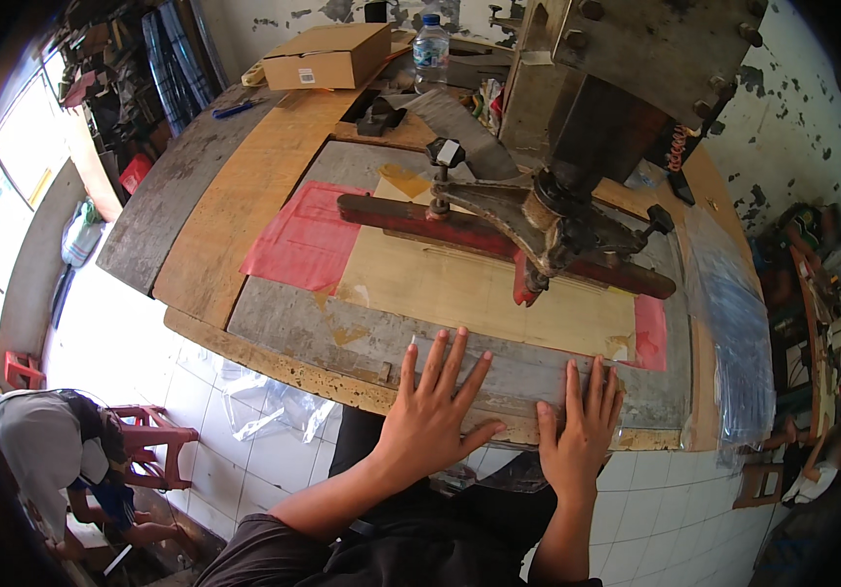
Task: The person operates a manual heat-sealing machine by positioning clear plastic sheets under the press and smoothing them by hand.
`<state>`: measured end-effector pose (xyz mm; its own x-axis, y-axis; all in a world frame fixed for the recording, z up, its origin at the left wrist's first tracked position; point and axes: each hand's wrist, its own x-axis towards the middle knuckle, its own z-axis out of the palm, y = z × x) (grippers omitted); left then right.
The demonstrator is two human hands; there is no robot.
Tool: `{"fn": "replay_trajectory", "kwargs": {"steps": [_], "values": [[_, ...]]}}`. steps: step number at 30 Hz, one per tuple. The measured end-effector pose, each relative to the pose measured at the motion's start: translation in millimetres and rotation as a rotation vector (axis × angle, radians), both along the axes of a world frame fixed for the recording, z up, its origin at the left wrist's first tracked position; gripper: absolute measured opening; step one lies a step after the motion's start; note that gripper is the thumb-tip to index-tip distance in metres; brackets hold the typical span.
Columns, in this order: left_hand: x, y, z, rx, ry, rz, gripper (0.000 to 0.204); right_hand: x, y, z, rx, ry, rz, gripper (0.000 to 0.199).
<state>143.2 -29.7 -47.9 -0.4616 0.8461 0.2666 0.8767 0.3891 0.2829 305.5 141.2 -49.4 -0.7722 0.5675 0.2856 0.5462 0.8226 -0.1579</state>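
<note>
My left hand lies flat with its fingers spread near the front edge of a grey metal plate. Beside it, my right hand is also flat, fingers stretched forward. Under and between them is what looks like a clear plastic sheet; its outline is hard to make out. Just beyond my fingertips a yellowish sheet covers the plate, with pink-red film at its left end. Above that sheet hangs a long reddish bar, fixed to the bracket of a heavy press.
A cardboard box, a water bottle and a blue pen are at the table's back. Clear plastic sheets hang over its right side. Crumpled plastic lies on the floor near a red stool. Other people sit at both sides.
</note>
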Motion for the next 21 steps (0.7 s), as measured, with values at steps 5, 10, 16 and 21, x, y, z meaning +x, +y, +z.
{"fn": "replay_trajectory", "kwargs": {"steps": [5,10,16,21], "values": [[0,1,0,0.008,-0.006,-0.007,0.090,1,1,0,-0.005,-0.012,0.002,0.069],[-1,-2,-1,0.020,0.000,-0.010,0.090,1,-3,7,0.009,-0.037,0.008,0.069],[0,-1,-4,0.025,0.000,-0.006,0.084,-4,-19,23,-0.042,-0.079,0.170,0.068],[-2,-3,0,0.014,-0.021,-0.025,0.074,-16,-37,18,-0.137,-0.067,0.386,0.065]]}}
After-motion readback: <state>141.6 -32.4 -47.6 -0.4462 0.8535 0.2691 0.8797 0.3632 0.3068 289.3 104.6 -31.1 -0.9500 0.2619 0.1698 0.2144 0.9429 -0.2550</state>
